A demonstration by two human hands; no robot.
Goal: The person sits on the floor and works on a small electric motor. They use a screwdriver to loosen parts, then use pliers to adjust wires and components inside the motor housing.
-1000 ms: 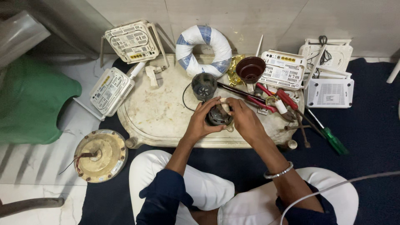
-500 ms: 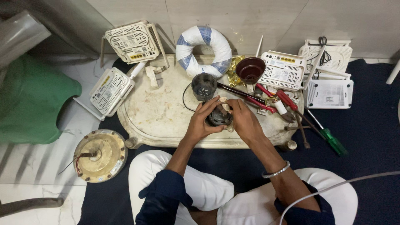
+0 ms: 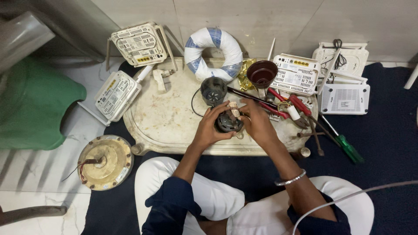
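Both hands meet over a small dark round motor (image 3: 227, 122) on a low cream oval table (image 3: 170, 122). My left hand (image 3: 210, 126) cups the motor from the left. My right hand (image 3: 257, 122) grips it from the right, fingers on its top. A thin black wire runs from the motor towards a dark grey fan housing (image 3: 213, 90) just behind it. Most of the motor is hidden by my fingers.
On the table lie red-handled pliers (image 3: 287, 102), a brown bowl (image 3: 261, 73) and a white-and-blue tape-wrapped ring (image 3: 213, 52). Several white routers (image 3: 138, 44) lie around it. A green-handled screwdriver (image 3: 344, 143) lies right, a round fan motor (image 3: 104, 162) and a green stool (image 3: 35, 100) left.
My hands stay on the motor; the fingers shift slightly around it. Nothing else has moved.
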